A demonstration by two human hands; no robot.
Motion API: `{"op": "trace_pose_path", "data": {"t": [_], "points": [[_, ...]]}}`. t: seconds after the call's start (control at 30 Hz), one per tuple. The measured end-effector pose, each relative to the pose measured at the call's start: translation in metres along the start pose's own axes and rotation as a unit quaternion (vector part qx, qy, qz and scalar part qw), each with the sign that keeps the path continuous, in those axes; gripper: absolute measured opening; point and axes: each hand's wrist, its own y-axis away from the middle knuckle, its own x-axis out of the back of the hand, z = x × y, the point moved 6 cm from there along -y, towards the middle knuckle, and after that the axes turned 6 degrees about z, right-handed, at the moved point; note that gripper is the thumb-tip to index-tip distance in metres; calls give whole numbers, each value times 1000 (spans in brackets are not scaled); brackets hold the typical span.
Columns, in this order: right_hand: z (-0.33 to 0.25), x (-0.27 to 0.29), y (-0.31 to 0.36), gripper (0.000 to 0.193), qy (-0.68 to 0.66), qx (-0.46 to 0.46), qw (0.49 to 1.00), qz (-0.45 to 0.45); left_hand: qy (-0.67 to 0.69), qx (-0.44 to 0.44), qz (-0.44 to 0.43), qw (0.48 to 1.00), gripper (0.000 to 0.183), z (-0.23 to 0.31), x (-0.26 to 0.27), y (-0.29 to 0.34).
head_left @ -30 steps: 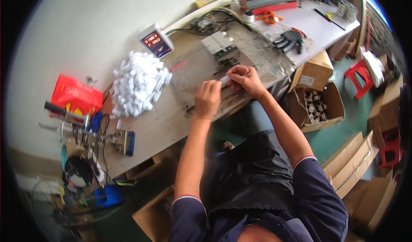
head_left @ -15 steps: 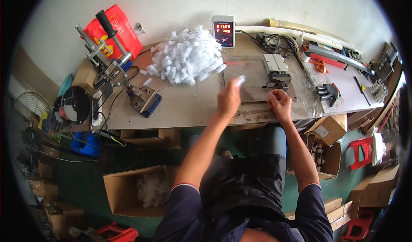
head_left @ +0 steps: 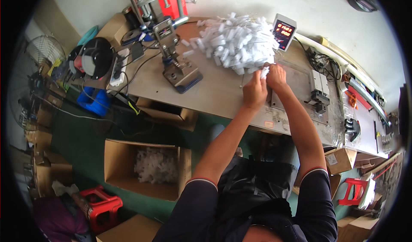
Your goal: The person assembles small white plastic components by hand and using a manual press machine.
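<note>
A big heap of small white plastic pieces (head_left: 234, 40), ribbed and with thin wires sticking out, lies at the back of the bench. My left hand (head_left: 255, 92) is at the heap's near right edge, its fingers closed on a white plastic piece (head_left: 265, 72). Right beside it, my right hand (head_left: 277, 77) has its fingers bent and closed at the heap's edge; what they hold, if anything, is hidden. To the right of both hands stands a metal clamping fixture (head_left: 319, 89) on a flat metal plate (head_left: 296, 80), with no hand on it.
Left of the heap stands a lever press (head_left: 174, 57). A counter box with a red display (head_left: 284, 31) sits behind my hands. A dark glove (head_left: 352, 128) lies on the right. On the floor, an open cardboard box (head_left: 184, 169) holds more white pieces. Cables run along the bench (head_left: 206, 94).
The view has swung left. My right hand has left the fixture and come over to the heap's edge. My left hand, still with a white piece, is now close beside it.
</note>
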Motion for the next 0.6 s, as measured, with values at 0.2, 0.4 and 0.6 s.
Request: {"op": "trace_pose_path", "data": {"t": [0.2,0.4,0.6], "points": [[-9,4,-3,21,23,-76,996,42,-4,-2,-7,1000,27,-2,13,-2],[27,23,13,17,-91,-192,971,107,-2,-7,-2,1000,25,5,7,-1],[49,68,116,12,-254,-186,940,131,-32,62,-39,997,24,-5,9,3]]}}
